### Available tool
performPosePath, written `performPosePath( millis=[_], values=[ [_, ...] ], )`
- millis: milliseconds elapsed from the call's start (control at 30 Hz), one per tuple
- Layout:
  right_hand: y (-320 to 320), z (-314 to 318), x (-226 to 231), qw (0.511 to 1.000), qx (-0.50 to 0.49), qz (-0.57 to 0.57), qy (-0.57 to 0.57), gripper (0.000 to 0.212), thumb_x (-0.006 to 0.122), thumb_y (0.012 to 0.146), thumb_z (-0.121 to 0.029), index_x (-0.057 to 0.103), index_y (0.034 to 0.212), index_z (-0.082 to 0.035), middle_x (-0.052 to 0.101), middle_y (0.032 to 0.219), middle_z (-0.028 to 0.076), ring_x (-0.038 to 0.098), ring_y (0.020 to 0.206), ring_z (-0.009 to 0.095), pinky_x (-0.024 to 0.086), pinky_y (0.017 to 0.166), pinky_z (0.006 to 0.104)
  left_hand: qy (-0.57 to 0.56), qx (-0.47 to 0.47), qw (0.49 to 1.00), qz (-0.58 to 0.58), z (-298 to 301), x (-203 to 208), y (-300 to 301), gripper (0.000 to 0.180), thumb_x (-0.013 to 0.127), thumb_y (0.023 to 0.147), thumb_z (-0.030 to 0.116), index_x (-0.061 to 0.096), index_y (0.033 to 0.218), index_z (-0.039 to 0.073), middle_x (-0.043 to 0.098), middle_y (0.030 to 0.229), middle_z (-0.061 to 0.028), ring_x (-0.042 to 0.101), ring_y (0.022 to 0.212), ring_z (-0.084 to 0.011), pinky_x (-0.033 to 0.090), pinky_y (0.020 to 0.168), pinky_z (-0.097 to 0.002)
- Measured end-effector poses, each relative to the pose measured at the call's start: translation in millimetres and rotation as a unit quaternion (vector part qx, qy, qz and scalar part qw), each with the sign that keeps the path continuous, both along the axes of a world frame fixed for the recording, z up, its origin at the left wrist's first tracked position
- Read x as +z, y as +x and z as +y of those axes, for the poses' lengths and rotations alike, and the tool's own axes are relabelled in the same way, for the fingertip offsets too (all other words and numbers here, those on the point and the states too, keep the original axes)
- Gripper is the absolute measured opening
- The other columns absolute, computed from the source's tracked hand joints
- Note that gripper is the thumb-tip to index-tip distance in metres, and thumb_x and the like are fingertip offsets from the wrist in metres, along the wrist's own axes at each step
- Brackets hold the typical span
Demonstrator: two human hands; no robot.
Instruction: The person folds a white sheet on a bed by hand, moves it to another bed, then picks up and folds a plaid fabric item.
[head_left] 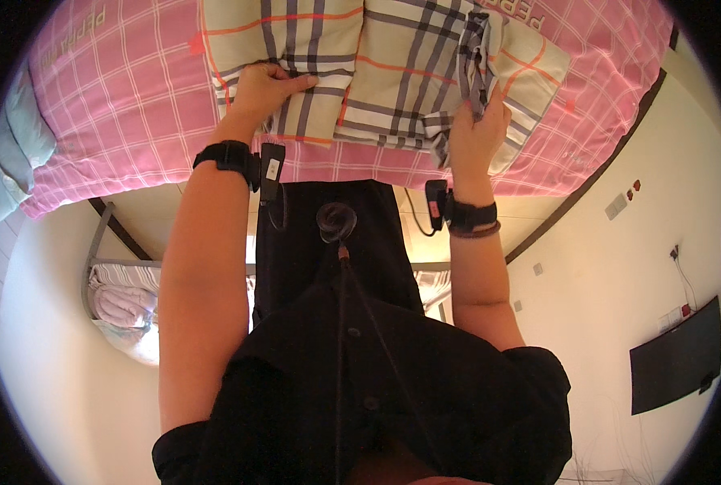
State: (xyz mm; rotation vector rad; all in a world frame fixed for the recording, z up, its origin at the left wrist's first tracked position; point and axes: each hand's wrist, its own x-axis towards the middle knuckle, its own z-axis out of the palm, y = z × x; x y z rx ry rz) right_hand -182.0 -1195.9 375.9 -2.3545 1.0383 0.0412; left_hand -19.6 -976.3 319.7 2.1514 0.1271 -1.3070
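Observation:
A beige plaid cloth (401,93) with dark grey, white and orange stripes lies spread on a pink checked bed cover (158,97). Its left part forms a separate folded panel over the rest. My left hand (261,90) is closed on that panel near its lower end, thumb pointing right and fingers curled into the fabric. On the right, my right hand (480,137) grips a bunched, wrinkled strip of the same cloth near the bed's front edge. What garment or linen it is, I cannot tell.
Pale blue-green bedding (21,153) lies at the bed's left end. Behind me are a rolled striped quilt (124,305) on another bed, and a dark screen (676,356) on the right wall. Both wrists wear black straps with small devices (272,174).

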Motion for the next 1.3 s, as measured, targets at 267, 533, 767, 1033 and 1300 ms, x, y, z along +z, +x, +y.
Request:
performPosePath(
  millis=[267,533,767,1033,1300],
  values=[
    [34,64,-39,0.995,0.059,0.026,-0.072,0.071,0.046,0.077,-0.044,0.021,0.129,-0.005,0.011,0.136,0.022,0.013,0.123,0.041,0.016,0.092,0.0591,0.001,-0.035,0.999,-0.030,1,-4,0,0.039,0.077,0.055,0.034,0.056,0.056,0.001,0.051,0.053,-0.0037,0.047,0.048,-0.0124,0.041,0.048,-0.0242],
    [30,70,-69,0.980,0.154,0.075,-0.101,0.057,0.042,0.079,-0.045,0.031,0.128,-0.019,0.016,0.135,0.019,0.013,0.123,0.041,0.008,0.089,0.0637,-0.023,-0.033,0.999,-0.033,-1,1,-1,0.040,0.077,0.055,0.034,0.056,0.057,0.001,0.053,0.053,-0.0042,0.047,0.047,-0.0107,0.040,0.046,-0.0237],
    [30,77,-43,0.998,0.059,-0.011,0.004,0.059,0.044,0.078,-0.046,0.032,0.127,-0.018,0.019,0.134,0.018,0.015,0.123,0.039,0.010,0.091,0.0620,-0.091,0.119,0.981,-0.127,19,10,-14,0.035,0.075,0.060,0.026,0.057,0.071,-0.001,0.056,0.066,-0.0047,0.050,0.060,-0.0112,0.041,0.056,-0.0230],
    [36,88,-19,0.985,0.144,0.067,0.069,0.062,0.044,0.077,-0.047,0.032,0.127,-0.012,0.019,0.135,0.015,0.014,0.124,0.038,0.012,0.094,0.0583,-0.013,0.084,0.984,-0.159,41,32,29,0.051,0.074,0.061,0.024,0.050,0.097,-0.003,0.058,0.087,-0.0092,0.055,0.078,-0.0162,0.044,0.068,-0.0270],
    [80,32,-53,0.991,0.057,-0.084,0.085,0.061,0.033,0.082,-0.049,0.034,0.124,-0.005,0.017,0.136,0.015,0.011,0.126,0.033,0.013,0.097,0.0524,-0.095,0.029,0.980,-0.175,14,123,19,0.039,0.066,0.067,0.007,0.048,0.099,-0.002,0.057,0.088,-0.0097,0.055,0.078,-0.0148,0.044,0.067,-0.0260]
  ],
)
